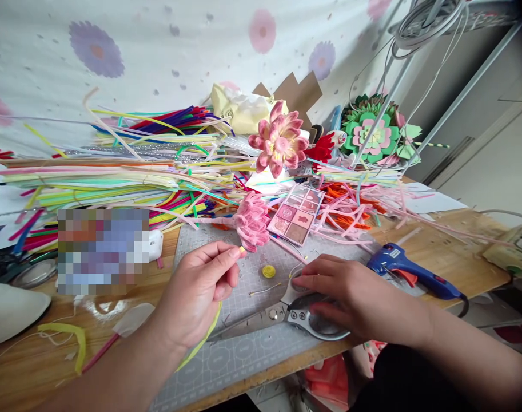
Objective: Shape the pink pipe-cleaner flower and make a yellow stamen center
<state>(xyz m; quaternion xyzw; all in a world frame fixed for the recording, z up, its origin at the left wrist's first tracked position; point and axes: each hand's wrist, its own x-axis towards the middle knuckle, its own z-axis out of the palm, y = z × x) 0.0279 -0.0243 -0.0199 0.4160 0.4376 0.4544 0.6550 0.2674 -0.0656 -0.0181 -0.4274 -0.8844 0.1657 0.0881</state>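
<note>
My left hand (pixel 209 277) is closed in a pinch on a yellow chenille stem (pixel 200 342). One tip pokes out past the thumb, and the rest trails below the palm. With fingers curled around its handles, my right hand (pixel 350 297) grips a large pair of scissors (pixel 273 313) lying on the grey cutting mat (pixel 243 350). Some of those fingers are hidden behind the handle loops. A small yellow coil (pixel 268 271) rests on the mat between my hands, near a thin cut piece (pixel 265 289). Just beyond my left fingertips lies a pink chenille flower (pixel 252 221).
An eyeshadow palette (pixel 295 216) lies past the coil. On the right is a blue glue gun (pixel 415 272). Bundles of coloured chenille stems (pixel 115 177) line the back, with a pink-yellow flower (pixel 280 140) standing up. A blurred-out object (pixel 102 252) sits left.
</note>
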